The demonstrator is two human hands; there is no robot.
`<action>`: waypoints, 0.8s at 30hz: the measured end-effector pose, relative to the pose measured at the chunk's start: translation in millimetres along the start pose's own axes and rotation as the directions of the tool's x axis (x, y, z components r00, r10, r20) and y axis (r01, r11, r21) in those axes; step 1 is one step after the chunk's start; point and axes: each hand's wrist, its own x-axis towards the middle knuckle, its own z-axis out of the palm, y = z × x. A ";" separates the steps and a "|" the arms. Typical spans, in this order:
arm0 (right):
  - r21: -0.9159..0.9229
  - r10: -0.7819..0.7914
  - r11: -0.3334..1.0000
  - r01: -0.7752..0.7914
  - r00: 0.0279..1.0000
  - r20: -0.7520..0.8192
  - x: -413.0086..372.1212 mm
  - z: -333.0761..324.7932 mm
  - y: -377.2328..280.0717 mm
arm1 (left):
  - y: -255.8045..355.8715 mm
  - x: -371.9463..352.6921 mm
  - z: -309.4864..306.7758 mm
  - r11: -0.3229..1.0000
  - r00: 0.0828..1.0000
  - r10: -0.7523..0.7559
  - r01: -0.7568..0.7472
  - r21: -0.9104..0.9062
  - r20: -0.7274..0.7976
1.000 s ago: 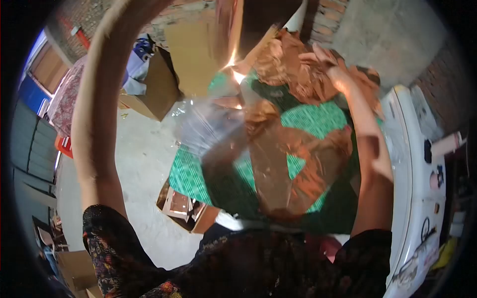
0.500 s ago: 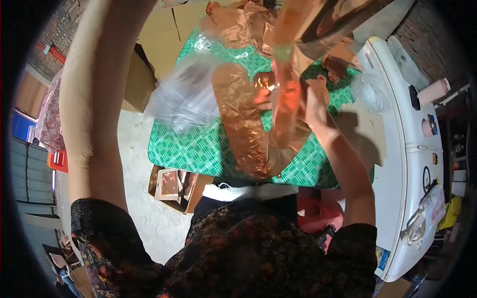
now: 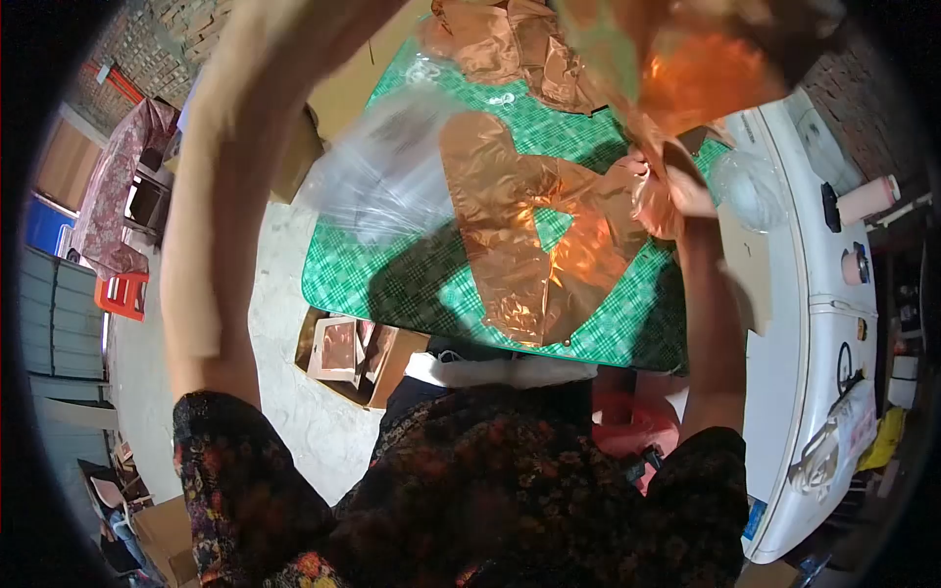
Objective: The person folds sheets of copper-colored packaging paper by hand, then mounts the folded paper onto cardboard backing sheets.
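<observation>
A large sheet of shiny copper-coloured foil (image 3: 716, 83) hangs blurred at the upper right, close to the camera. My right hand (image 3: 676, 194) grips its gathered lower end over the right side of the table. My left arm reaches up past the top edge, and the left hand itself is out of the frame. Beneath, a flat copper foil shape (image 3: 500, 225) with a gap in its middle lies on the green checked tablecloth (image 3: 338, 265). Crumpled clear plastic (image 3: 387, 181) rests at its left. More copper foil pieces (image 3: 490, 44) lie at the table's far side.
Below the table's left edge stands a cardboard box (image 3: 387, 367) with flat packs in it. A white fridge-like unit (image 3: 784, 412) runs along the right, with a clear plastic bundle (image 3: 750, 191) beside it. A red stool (image 3: 123, 294) is at the far left.
The hanging foil has shifted right and up. My right hand has moved right, off the middle of the flat foil shape, uncovering it. The left arm has swung to the right at its top.
</observation>
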 end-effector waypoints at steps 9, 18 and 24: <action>-0.889 -0.140 0.362 -0.280 0.927 -0.349 47.9 -76.8 -33.8 | -75.6 -205.9 53.4 0.865 0.850 -0.500 0.479 -0.150 -0.169; -0.914 -0.157 -0.242 -0.326 0.943 -0.295 96.1 -38.1 0.8 | -117.1 -277.3 132.7 0.904 0.920 -0.346 0.379 0.196 -0.182; -0.868 -0.168 -0.380 -0.320 0.947 -0.275 106.9 -41.3 24.8 | -130.3 -285.3 143.7 0.863 0.949 -0.287 0.315 0.395 -0.131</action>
